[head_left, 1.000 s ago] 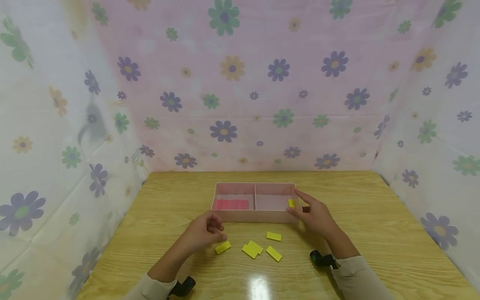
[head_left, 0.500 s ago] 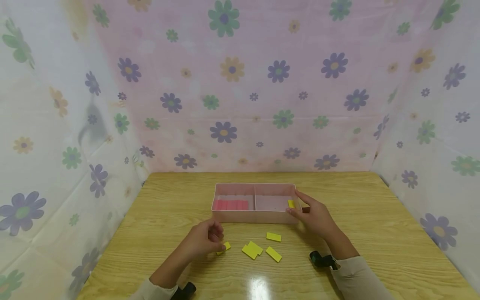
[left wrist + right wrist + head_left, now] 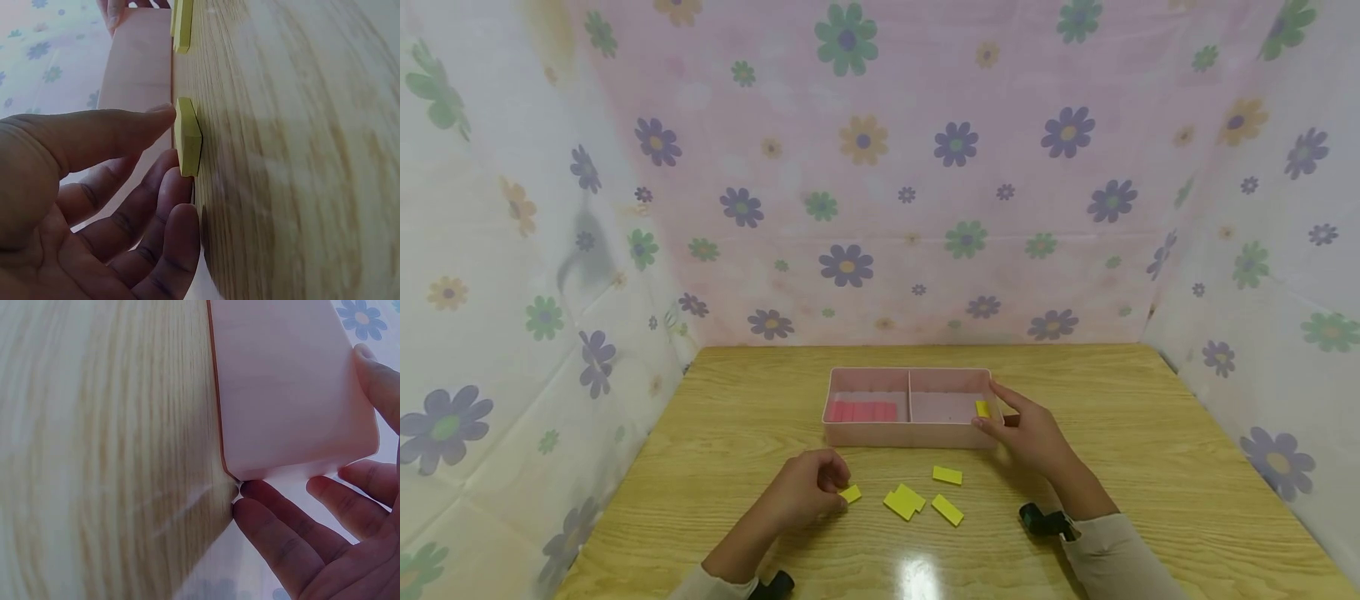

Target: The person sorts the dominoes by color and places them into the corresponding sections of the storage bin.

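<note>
Close in front of the box, my left hand point(image 3: 801, 492) has its thumb and fingertips at either side of a small yellow block point(image 3: 189, 140), which lies flat on the table. My right hand point(image 3: 1037, 435) holds the right end of a pink two-part box point(image 3: 912, 436), thumb on its rim and fingers against the end wall point(image 3: 287, 470). Several pink blocks point(image 3: 863, 411) lie in a row in the left compartment. One yellow block point(image 3: 982, 408) is in the right compartment, by the end wall.
More yellow blocks lie on the wooden table point(image 3: 737, 392) before the box: two touching ones point(image 3: 904, 502), one near the box point(image 3: 947, 475) and a slanted one point(image 3: 947, 509). Flowered cloth point(image 3: 880, 208) hangs behind the table and along both sides.
My left hand has come down and toward me from beside the box's front corner, its fingers now around the leftmost yellow block. The right hand and the box have stayed in place.
</note>
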Demonstrator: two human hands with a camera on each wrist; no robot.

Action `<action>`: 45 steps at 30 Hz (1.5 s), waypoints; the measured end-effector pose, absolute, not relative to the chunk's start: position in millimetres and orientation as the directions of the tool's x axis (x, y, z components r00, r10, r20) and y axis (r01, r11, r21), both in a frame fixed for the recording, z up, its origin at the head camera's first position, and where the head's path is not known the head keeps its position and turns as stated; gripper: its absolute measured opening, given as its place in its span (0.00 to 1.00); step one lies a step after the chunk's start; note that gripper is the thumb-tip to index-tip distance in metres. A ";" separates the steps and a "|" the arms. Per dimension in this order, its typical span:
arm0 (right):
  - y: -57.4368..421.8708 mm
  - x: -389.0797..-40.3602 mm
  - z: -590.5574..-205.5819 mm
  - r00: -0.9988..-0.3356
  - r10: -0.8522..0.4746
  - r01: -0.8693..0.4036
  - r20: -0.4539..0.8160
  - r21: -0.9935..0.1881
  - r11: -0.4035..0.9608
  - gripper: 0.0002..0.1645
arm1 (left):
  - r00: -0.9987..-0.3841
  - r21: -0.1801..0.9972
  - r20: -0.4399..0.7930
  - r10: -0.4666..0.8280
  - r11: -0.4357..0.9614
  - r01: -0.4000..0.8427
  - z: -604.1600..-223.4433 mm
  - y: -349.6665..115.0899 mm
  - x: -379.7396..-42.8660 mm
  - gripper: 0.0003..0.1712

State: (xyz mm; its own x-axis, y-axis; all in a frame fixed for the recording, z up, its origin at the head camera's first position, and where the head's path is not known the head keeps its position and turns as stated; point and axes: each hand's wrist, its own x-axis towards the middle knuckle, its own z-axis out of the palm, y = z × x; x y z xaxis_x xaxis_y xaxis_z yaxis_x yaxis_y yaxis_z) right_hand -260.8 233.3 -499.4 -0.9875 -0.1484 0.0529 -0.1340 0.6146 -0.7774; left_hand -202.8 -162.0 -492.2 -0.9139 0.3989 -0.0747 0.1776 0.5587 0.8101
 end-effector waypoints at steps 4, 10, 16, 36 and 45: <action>232.9 -260.5 -498.6 -0.988 -0.145 -0.135 0.056 -0.775 0.617 0.58 | -0.914 0.814 -0.083 0.397 0.556 0.167 -492.0 -161.1 -202.9 0.16; 232.7 -260.1 -498.2 -0.989 -0.141 -0.124 0.047 -0.784 0.608 0.58 | -0.912 0.807 -0.099 0.398 0.568 0.160 -492.0 -159.5 -203.1 0.14; 232.6 -259.7 -498.2 -0.988 -0.143 -0.129 0.052 -0.784 0.607 0.58 | -0.912 0.818 -0.096 0.400 0.554 0.157 -490.0 -157.8 -202.1 0.14; 231.1 -258.9 -498.8 -0.984 -0.160 -0.156 0.076 -0.798 0.582 0.57 | -0.924 0.707 -0.022 0.381 0.660 0.255 -485.4 -153.5 -204.7 0.13; 232.4 -259.3 -499.2 -0.984 -0.155 -0.161 0.083 -0.778 0.608 0.57 | -0.923 0.700 0.035 0.384 0.649 0.297 -473.7 -142.0 -213.6 0.08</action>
State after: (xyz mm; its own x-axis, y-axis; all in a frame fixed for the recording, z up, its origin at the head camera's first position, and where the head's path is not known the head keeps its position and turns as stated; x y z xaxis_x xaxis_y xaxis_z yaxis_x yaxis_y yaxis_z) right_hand -259.3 232.4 -499.2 -0.9844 -0.1547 0.0833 -0.1613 0.6077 -0.7776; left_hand -213.6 -142.0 -473.7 -0.9226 0.3841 0.0354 0.2971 0.6493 0.7001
